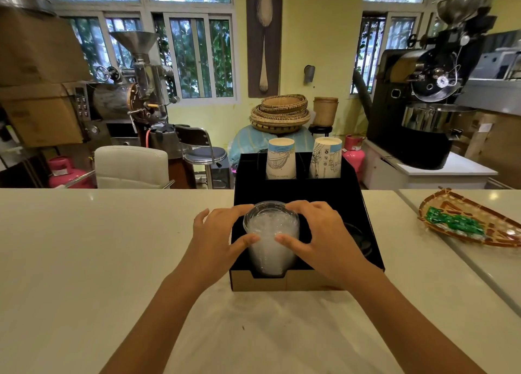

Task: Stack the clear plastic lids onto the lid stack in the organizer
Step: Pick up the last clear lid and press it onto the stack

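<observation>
A tall stack of clear plastic lids (270, 244) stands in the front left compartment of a black organizer (298, 193) on the white counter. My left hand (217, 238) cups the stack from the left, thumb on its front and fingers curled over the top rim. My right hand (318, 232) holds it from the right in the same way. Both hands press on the upper part of the stack. The lower lids show through the cut-out in the organizer's front wall.
Two upside-down paper cup stacks (281, 158) (326, 157) stand in the organizer's rear slots. Dark lids (359, 237) lie in its front right compartment. A woven tray with green sweets (468, 221) sits on the counter at right. Roasting machines and chairs stand behind the counter.
</observation>
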